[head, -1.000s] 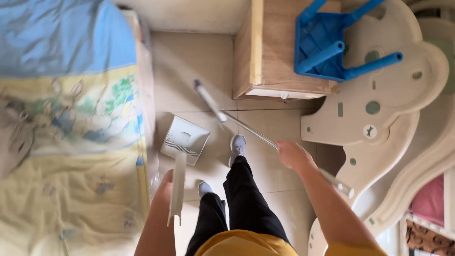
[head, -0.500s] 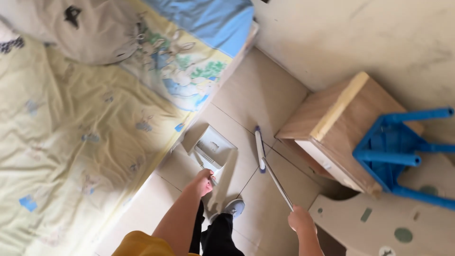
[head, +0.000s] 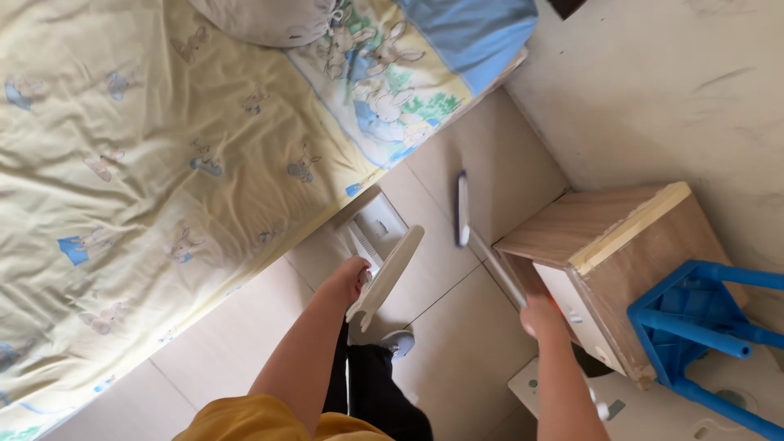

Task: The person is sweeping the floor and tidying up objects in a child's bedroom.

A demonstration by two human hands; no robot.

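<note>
We see the dustpan (head: 371, 229) standing on the tiled floor (head: 457, 359), tucked just beside the edge of the bed (head: 163, 163), with its long pale handle (head: 385, 273) slanting up and back toward us. The left hand (head: 349, 276) reaches down with the arm nearly straight and closes around that handle partway along, so the pan hangs from a clenched grip. To its right the broom (head: 462, 208) shows its narrow head near the foot of the wall (head: 653, 90), and its thin metal shaft (head: 502, 273) runs down to the right hand (head: 541, 317), which is wrapped tightly around it, the forearm coming up from the lower edge of the view. This hand sits close against the corner of the wooden cabinet (head: 621, 253), on which a blue stool (head: 702, 318) lies upturned. A grey shoe (head: 398, 343) shows between the two arms.

Compared with half a second ago, the view has swung: the bed fills more of the upper left, the cabinet lies nearer the right hand, and the broom head sits closer to the wall.
</note>
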